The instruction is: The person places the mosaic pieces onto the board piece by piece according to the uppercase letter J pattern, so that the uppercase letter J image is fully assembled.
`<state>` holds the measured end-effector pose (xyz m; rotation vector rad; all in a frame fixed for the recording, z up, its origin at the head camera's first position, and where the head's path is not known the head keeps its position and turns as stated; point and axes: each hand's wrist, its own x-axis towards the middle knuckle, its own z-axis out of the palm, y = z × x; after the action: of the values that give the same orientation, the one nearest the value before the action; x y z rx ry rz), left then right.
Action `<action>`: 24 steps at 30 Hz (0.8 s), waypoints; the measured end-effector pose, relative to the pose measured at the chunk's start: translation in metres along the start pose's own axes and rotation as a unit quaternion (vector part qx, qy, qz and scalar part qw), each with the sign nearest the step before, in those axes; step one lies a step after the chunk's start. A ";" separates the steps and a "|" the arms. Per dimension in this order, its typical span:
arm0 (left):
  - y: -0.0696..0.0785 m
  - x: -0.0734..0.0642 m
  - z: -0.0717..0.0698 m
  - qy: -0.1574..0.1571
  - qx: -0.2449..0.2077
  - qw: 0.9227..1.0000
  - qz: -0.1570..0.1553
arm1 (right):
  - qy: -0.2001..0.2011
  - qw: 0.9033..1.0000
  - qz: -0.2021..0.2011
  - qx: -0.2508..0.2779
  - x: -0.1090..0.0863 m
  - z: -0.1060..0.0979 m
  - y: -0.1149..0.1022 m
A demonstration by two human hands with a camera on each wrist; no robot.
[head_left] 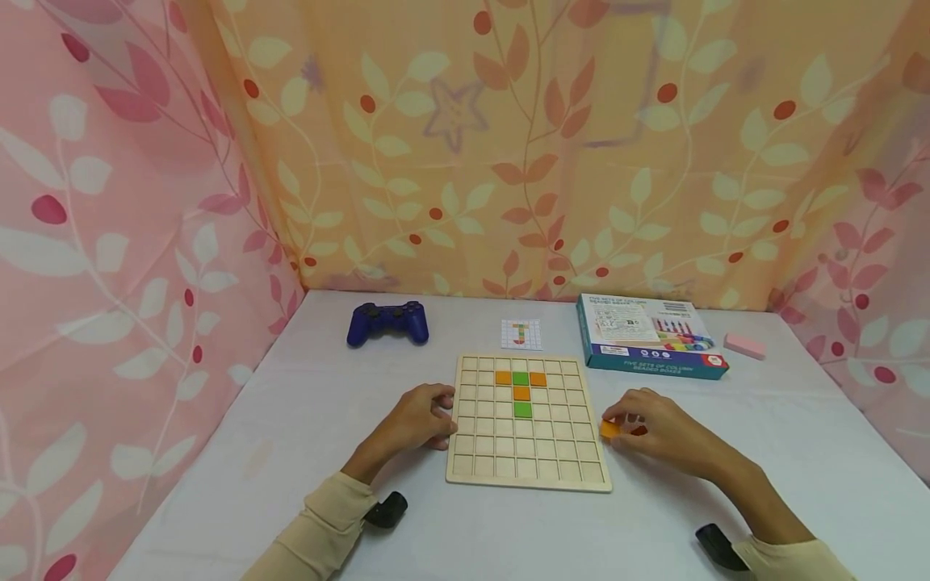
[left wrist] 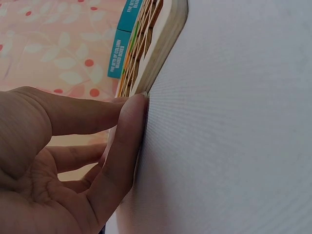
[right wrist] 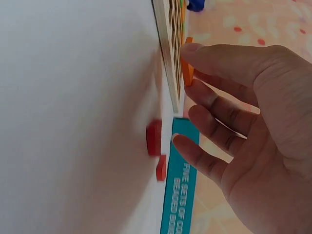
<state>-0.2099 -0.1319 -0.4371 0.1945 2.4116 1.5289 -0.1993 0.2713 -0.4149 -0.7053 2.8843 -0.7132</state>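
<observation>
A square wooden grid board (head_left: 487, 470) lies on the table. On it, orange and green tiles (head_left: 521, 394) form a short row with a column running down from its middle. My left hand (head_left: 417, 418) grips the board's left edge with bent fingers and thumb; in the left wrist view their tips (left wrist: 132, 105) meet the edge. Just off the right side, my right hand (head_left: 657, 426) pinches an orange tile (right wrist: 188, 63) between thumb and forefinger. Red pieces (right wrist: 154, 137) lie on the table below that hand, partly hidden by it in the head view.
Behind the board lies a small printed card (head_left: 521, 334) with a coloured grid pattern. A blue game controller (head_left: 388, 321) sits at the back left. At the back right are a flat toy box (head_left: 654, 335) and a pink block (head_left: 744, 346). Patterned curtains surround the table.
</observation>
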 end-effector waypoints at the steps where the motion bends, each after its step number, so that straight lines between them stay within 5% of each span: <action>1: 0.000 0.000 0.000 -0.001 0.000 1.000 0.000 | -0.001 1.000 -0.003 0.005 0.003 0.002 -0.003; 24: -0.001 0.001 0.000 -0.002 -0.007 1.000 0.002 | -0.040 0.994 -0.100 0.016 0.061 0.031 -0.049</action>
<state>-0.2112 -0.1321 -0.4380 0.2003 2.3987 1.5445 -0.2276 0.1922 -0.4189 -1.0039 2.7491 -0.7322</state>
